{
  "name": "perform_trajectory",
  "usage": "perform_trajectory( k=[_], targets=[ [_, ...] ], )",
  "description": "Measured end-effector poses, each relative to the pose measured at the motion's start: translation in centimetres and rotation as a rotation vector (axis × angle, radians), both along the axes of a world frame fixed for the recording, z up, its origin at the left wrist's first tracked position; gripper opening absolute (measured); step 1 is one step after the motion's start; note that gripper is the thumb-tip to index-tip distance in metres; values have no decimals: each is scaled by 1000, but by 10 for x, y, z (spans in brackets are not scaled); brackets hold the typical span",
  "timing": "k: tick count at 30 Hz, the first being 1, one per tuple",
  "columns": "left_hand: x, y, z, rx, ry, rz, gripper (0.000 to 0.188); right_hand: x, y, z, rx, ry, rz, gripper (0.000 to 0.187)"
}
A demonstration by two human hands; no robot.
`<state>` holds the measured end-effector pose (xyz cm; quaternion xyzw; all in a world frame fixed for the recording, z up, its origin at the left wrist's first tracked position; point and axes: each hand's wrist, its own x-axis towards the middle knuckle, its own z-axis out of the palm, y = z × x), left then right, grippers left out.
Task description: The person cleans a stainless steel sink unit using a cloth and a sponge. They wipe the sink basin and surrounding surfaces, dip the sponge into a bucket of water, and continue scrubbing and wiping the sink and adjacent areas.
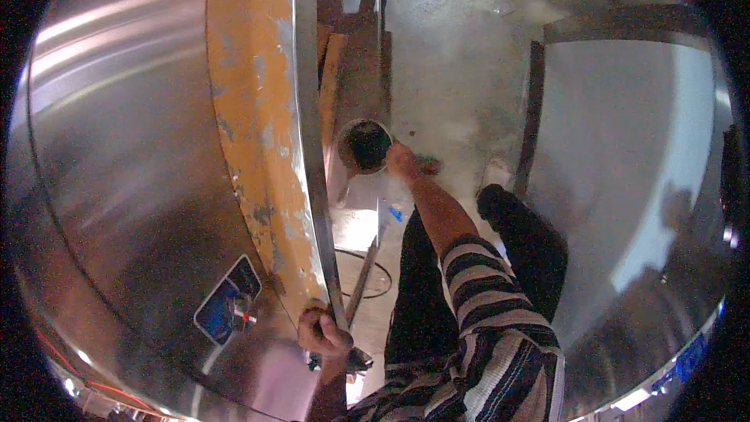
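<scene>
Near the centre of the frame, the right hand [401,161] meets the right rim of a bucket [366,146], its fingers curled in, probably because that rim is the nearest edge to hold; whether they close on it or on something else cannot be told. The bucket shows its dark mouth to the camera, just right of an upright orange strip [262,133], far enough off that the arm stretches out. Lower, left of the middle, the left hand [323,331] sits at the strip's lower part, fingers folded well in, perhaps to steady the body; what they enclose is hidden. Shiny metal [117,148] fills the left and a pale panel [609,148] the right, seemingly leaving narrow room between.
</scene>
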<state>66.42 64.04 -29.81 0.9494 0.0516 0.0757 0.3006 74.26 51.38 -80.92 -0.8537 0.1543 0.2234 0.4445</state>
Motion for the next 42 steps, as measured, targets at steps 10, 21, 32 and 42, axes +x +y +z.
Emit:
perform_trajectory(
  k=[10,21,32,42],
  targets=[
    [-42,61,-33,102,-129,-126,38,25,60,-30,464,157,-304,30],
    [-24,13,-30,-45,198,13,27,-141,-124,85,263,-74,97,31],
    [24,-17,40,36,316,-125,43,-39,-329,394,266,56,-535,27],
    [-106,9,117,-274,187,321,40,20,-237,505,155,335,412,36]
  ],
)
